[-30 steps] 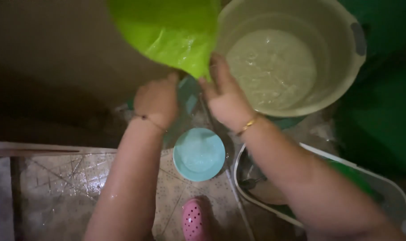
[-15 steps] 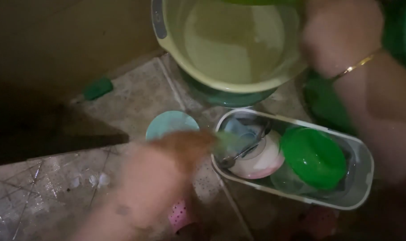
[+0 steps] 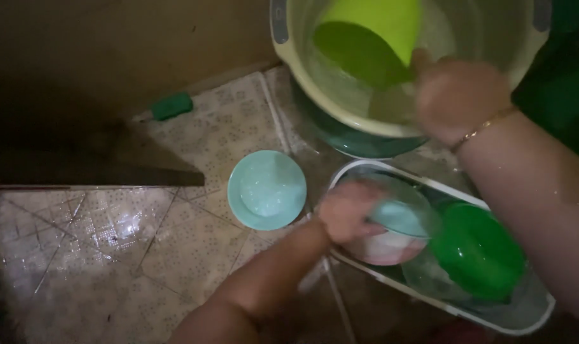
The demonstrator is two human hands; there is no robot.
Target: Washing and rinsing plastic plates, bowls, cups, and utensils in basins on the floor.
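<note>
Right hand (image 3: pixel 458 95) grips the lime-green scoop (image 3: pixel 372 38), dipped into the pale basin (image 3: pixel 315 83) to take water. Left hand (image 3: pixel 346 210) appears closed on a clear bowl (image 3: pixel 397 213) inside the white tub (image 3: pixel 391 172); blur limits certainty. A teal bowl (image 3: pixel 267 189) sits on the tiled floor (image 3: pixel 111 242) beside the tub.

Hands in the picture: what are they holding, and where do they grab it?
The right hand grips the lime-green scoop by its lower edge; the left hand holds the clear bowl by its rim.
</note>
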